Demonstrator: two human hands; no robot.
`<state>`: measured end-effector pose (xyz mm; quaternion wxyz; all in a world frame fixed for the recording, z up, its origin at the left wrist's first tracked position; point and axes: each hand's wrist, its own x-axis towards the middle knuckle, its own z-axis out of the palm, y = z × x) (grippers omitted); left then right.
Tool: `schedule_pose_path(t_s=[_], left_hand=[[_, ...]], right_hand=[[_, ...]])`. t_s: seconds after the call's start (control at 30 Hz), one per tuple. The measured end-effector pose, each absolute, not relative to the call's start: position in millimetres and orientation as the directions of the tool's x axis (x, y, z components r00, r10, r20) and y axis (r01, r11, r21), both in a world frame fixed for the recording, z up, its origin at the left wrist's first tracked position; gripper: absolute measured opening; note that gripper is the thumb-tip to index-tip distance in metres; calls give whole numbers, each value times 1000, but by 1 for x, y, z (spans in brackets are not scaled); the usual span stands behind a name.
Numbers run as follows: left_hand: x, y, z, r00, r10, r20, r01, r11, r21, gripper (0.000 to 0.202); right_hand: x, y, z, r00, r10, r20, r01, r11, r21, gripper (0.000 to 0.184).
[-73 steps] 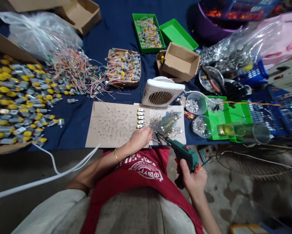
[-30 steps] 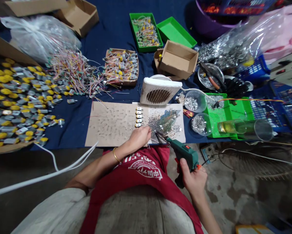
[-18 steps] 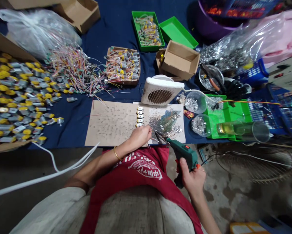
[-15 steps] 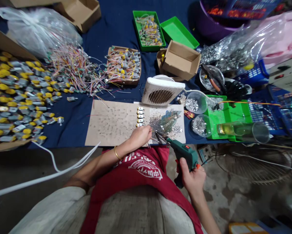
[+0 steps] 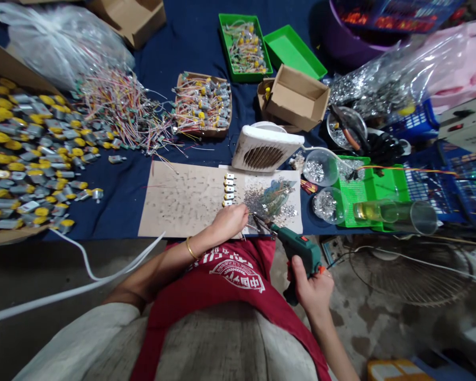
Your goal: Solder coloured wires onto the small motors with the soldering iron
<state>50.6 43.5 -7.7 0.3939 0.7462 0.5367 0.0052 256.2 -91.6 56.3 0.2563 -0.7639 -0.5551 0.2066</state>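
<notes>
My right hand is wrapped round the grip of a green soldering gun, thumb on its back end. The gun's dark tip points left, close to the fingers of my left hand. That hand is closed in a pinch on thin wires, whose ends stick out to the right and below; what else it may hold is hidden. Just above it, several small motors with yellow ends stand in a column on the cardboard sheet. Solder crumbs and a blue-green smear lie right of them.
A white fan stands behind the cardboard. Loose motors and a wire heap lie left. A box of wired motors sits behind. Plastic cups, green trays and a floor fan are on the right.
Almost nothing differs. The view has shifted very slightly; both hands, the wires and the soldering gun keep nearly the same places.
</notes>
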Motion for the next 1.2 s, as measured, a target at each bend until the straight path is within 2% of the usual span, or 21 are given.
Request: schedule_pose_path(t_s=[0.43,0.67,0.83,1.03,1.2], left_hand=[[51,44,-7,423,799,-427,803,-113,585,25],[53,44,-11,418,809,-413,809,-125,574,26],[52,43,-10,430,807,-405,814,-152,561,26],[52,43,-9,425,810,-404,816,-149,559,27],[53,43,-11,427,815,-391,806,-147,573,26]], right_hand=[[244,-83,67,202,979,21,825,-158,-543,50],[228,-79,76,50,986,161,839,46,-542,30],[229,-83,73,155,984,88,825,-80,-559,39],[230,-83,74,158,984,88,814,-80,-575,45],[241,-91,74,221,975,31,783,-158,-602,49]])
